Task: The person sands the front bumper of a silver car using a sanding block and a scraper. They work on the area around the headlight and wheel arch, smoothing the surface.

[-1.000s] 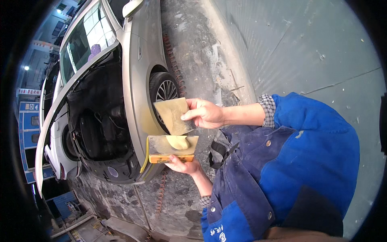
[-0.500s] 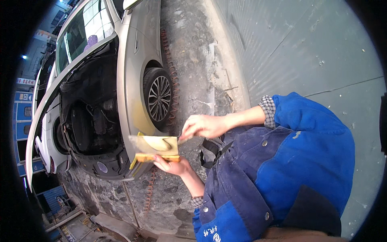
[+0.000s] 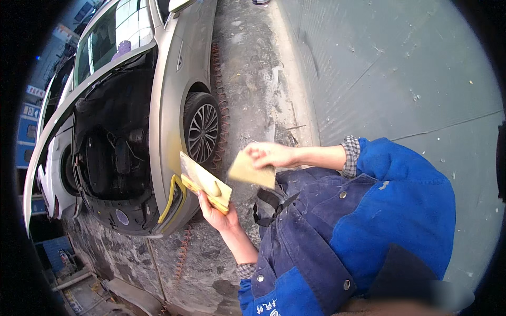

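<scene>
My left hand (image 3: 216, 215) grips a flat putty board (image 3: 196, 171) by its yellow lower edge, thumb near the front. The board tilts and carries a smooth, pale yellow smear of putty (image 3: 212, 188). To its right, my right hand (image 3: 270, 156) pinches the top of a flat, yellowish rectangular spreader (image 3: 252, 171), slightly blurred and apart from the board. Beyond both hands stands a beige car (image 3: 162, 105) with its bonnet raised. A yellowish patch (image 3: 171, 142) marks its front wing, and yellow also edges the headlight opening (image 3: 169, 199).
The car's front wheel (image 3: 203, 126) is just beyond my hands. A coiled reddish air hose (image 3: 224, 118) runs along the stained concrete floor (image 3: 245, 79). A grey wall panel (image 3: 400, 63) rises on the right. A white car (image 3: 57, 174) stands at the left.
My right hand has drawn the spreader away from the board, slightly up and to the right. The board in my left hand has swung into a steeper slant.
</scene>
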The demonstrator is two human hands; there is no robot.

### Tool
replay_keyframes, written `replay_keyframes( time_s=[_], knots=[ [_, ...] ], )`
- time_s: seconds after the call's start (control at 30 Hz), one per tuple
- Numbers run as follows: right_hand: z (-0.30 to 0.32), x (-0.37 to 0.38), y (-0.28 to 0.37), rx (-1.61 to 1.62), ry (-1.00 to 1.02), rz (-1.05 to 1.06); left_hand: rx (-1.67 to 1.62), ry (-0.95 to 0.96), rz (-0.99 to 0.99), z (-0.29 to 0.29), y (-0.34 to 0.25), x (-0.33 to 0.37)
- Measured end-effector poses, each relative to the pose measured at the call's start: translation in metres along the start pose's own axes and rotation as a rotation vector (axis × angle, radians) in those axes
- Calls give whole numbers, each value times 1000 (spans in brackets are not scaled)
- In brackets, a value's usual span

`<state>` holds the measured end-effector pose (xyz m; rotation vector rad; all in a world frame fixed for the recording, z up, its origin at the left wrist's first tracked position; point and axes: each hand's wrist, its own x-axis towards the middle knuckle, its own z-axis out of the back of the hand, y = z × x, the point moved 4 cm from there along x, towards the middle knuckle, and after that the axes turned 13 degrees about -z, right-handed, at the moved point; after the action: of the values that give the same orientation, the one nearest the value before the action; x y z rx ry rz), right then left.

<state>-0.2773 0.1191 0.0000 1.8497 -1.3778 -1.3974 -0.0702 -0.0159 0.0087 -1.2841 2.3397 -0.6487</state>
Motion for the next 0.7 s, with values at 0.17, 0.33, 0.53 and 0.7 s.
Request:
replay_keyframes(
  time_s=[0.17,0.33,0.53,0.7],
  knots=[
    [3,4,18,-32,-274,471,33,-50,-163,-13,6,-4],
    [-36,13,6,-250,-137,363,378,-66,-295,-47,23,-6],
    [-47,24,-6,112,-61,261,683,-21,-370,-56,29,-9],
    [-19,30,-14,385,-53,226,1649,336,-509,-95,-37,-6]
  ],
)
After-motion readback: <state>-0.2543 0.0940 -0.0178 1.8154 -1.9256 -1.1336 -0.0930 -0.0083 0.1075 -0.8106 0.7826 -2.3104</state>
